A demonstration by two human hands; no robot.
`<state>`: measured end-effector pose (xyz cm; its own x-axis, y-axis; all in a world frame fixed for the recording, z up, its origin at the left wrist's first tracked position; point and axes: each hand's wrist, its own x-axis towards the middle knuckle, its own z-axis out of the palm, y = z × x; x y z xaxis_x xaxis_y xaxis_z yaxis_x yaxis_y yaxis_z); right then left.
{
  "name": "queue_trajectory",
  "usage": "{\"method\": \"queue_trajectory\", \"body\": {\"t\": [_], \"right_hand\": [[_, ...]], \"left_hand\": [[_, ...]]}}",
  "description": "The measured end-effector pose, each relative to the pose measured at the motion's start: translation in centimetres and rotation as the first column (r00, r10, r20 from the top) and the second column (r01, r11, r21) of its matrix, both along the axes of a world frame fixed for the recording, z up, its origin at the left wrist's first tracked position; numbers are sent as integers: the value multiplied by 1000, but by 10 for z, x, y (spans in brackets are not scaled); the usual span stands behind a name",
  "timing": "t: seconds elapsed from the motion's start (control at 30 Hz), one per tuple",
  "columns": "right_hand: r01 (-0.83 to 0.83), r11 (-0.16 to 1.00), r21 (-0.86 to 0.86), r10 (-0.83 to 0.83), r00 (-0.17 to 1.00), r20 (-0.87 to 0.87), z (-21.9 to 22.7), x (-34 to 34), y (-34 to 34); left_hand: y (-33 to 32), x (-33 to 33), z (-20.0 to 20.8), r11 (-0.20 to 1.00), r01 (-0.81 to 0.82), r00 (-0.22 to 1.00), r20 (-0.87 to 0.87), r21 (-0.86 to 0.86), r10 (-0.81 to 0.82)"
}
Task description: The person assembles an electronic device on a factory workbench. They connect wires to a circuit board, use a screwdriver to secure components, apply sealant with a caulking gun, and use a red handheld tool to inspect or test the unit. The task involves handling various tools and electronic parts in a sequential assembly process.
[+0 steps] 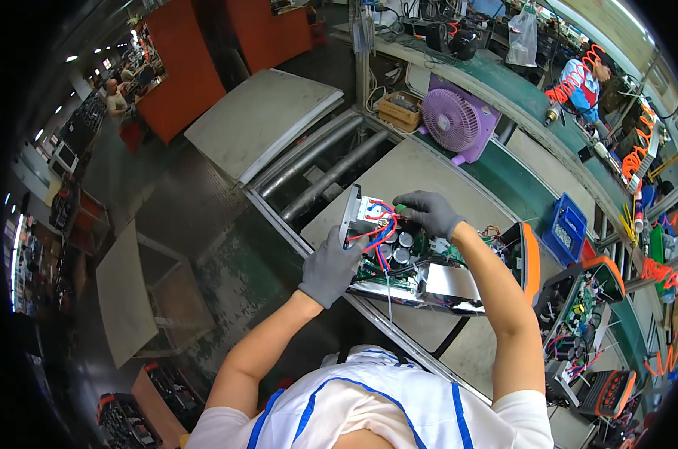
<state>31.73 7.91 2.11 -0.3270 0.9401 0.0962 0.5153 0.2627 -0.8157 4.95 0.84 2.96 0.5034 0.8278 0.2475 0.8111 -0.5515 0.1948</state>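
Cropped apron, circuit board partly hidden

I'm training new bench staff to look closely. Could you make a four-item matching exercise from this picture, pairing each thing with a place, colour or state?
Column one
1. Left hand
2. Fan
3. Right hand
4. Bin

Column two
A. Blue and open-topped
B. Gray-gloved, just right of the red and blue wires
C. Purple, with a round grille
D. Gray-gloved, at the upright end panel

Right pairs: 1-D, 2-C, 3-B, 4-A
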Motion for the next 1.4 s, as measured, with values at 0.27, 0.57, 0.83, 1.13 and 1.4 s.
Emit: {"method": "queue_trajectory", "body": {"t": [0.27, 0.57, 0.83, 1.13, 1.4], "right_hand": [[-50, 972, 230, 26, 994, 104, -14, -9, 7], [-198, 812, -550, 6, 943, -331, -5, -13, 24], [-119, 815, -567, -219, 843, -491, -49, -7, 26], [-16, 855, -519, -142, 954, -263, -45, -25, 38], [277, 954, -113, -277, 961, 21, -33, -41, 5]], "left_hand": [[-4, 5, 6, 998, -54, 999, -1, -23, 54], [-2, 4, 1, 998, -65, 998, 1, 1, 65], [-1, 7, -2, 996, -76, 997, -5, -54, 76], [-2, 11, 0, 995, -91, 995, 25, -44, 92], [-5, 8, -11, 997, -78, 996, 37, 27, 77]]}}
